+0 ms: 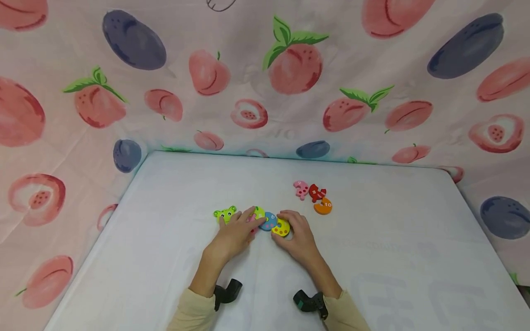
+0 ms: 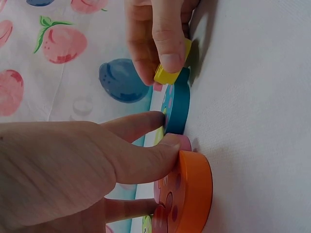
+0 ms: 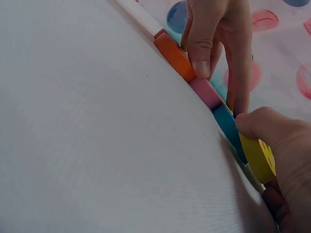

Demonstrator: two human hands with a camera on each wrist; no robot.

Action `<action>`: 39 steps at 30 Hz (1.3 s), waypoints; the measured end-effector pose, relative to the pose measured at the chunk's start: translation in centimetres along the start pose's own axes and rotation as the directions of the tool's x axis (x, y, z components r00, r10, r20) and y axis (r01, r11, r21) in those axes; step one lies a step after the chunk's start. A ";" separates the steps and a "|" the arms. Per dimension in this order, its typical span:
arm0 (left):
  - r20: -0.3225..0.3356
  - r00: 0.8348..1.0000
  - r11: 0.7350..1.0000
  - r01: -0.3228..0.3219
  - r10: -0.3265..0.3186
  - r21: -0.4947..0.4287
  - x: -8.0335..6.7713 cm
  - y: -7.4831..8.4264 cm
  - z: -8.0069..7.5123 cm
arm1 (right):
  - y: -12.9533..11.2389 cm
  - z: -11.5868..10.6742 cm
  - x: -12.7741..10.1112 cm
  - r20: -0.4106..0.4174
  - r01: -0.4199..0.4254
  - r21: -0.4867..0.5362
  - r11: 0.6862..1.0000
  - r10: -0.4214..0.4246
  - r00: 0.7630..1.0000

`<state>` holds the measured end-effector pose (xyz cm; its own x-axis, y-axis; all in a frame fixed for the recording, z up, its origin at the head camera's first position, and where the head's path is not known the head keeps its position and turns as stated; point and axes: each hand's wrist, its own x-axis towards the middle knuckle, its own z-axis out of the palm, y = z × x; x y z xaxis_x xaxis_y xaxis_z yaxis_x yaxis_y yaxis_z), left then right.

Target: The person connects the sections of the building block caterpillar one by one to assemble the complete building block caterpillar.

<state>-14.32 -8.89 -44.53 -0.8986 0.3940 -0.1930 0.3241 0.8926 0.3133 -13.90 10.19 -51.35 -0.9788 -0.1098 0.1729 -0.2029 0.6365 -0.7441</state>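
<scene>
Both hands are at a row of painted puzzle pieces [image 1: 270, 223] on the white-covered counter [image 1: 393, 239]. At the row's left lies a green head piece [image 1: 225, 213] with two eyes, partly hidden by the left hand [image 1: 232, 236]. That hand is loosely spread, fingers extended; the left wrist view shows its thumb on a pink piece [image 2: 184, 141], just beside an orange piece [image 2: 198, 191], and its index finger reaching to a blue piece [image 2: 180, 109]. Past those fingers, a light-green piece [image 1: 259, 212] shows, then the blue one, marked 6. At the blue piece's right end, the right hand [image 1: 300, 236] pinches a spotted yellow piece [image 1: 283, 229], tilted, between thumb and fingers. Farther right and back, three more lie close together: pink with spots [image 1: 301, 189], red marked 8 [image 1: 316, 193], and orange marked 10 [image 1: 323, 207].
</scene>
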 end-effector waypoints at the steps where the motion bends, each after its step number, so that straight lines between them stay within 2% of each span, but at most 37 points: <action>1: -0.001 1.000 1.000 -0.001 0.001 -0.001 0.0 0.0 0.0 | 0.0 0.0 0.0 0.004 0.001 -0.002 1.000 -0.001 1.000; 25: -0.016 1.000 1.000 -0.011 0.010 -0.010 0.1 -0.1 0.1 | -0.1 0.0 0.1 0.046 -0.031 -0.059 0.998 0.034 0.998; 33: -0.012 1.000 1.000 -0.009 0.009 -0.002 0.1 -0.1 0.2 | -0.2 0.2 -0.1 0.043 -0.005 -0.158 0.988 0.012 0.999; 39: -0.018 1.000 1.000 -0.006 0.006 0.009 0.2 -0.2 0.3 | -0.3 0.2 -0.1 0.043 -0.020 -0.156 0.987 0.027 0.999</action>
<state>-14.46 -8.92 -44.90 -0.9019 0.3953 -0.1743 0.3320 0.8924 0.3057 -13.73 9.83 -51.24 -0.9842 -0.1250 0.1252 -0.1764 0.7501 -0.6373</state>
